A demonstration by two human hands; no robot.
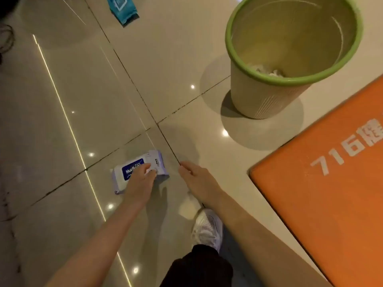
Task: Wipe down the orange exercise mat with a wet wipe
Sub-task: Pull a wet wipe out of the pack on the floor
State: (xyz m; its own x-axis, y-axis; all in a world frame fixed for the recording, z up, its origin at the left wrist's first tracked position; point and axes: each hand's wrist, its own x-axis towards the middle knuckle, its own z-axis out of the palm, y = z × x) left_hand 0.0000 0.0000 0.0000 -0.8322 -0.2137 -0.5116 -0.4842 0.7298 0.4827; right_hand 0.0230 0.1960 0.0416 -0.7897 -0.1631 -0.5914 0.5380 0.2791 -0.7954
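The orange exercise mat (331,193) lies on the floor at the right, with white print "716" near its corner. A white and purple pack of wet wipes (128,168) lies flat on the tiled floor at centre left. My left hand (141,179) rests on top of the pack, fingertips at its lid area. My right hand (196,177) hovers just right of the pack with fingers loosely curled, holding nothing. No loose wipe is visible in either hand.
A beige waste bin with a green rim (290,59) stands between the pack and the mat, with crumpled white wipes inside. A teal packet (124,9) lies at the top. My white shoe (207,228) and dark trouser leg are at bottom centre.
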